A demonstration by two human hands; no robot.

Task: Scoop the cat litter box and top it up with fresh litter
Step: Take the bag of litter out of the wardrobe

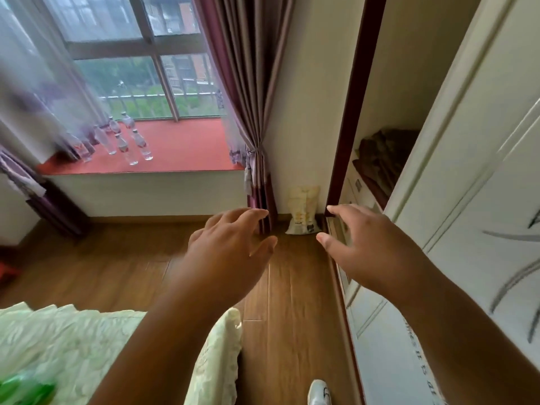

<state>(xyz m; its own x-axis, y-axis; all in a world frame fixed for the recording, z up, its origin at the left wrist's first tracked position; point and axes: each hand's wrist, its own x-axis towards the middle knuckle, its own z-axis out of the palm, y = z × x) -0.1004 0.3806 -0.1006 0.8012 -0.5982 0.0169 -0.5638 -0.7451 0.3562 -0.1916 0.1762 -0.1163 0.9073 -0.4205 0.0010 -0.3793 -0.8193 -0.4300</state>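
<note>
A pale yellow litter bag (pixel 303 210) stands upright on the wooden floor (pixel 295 287), in the corner where the wall meets the open wardrobe (pixel 467 200), just right of the tied curtain (pixel 257 135). No litter box is in view. Both the left hand (pixel 228 252) and the right hand (pixel 371 247) reach toward it, fingers spread, grasping nothing and well apart from the bag. It looks like a soft, filled sack: probably heavy, saggy and shifting inside. Gripping the top edge with one hand while supporting the base seems wisest.
</note>
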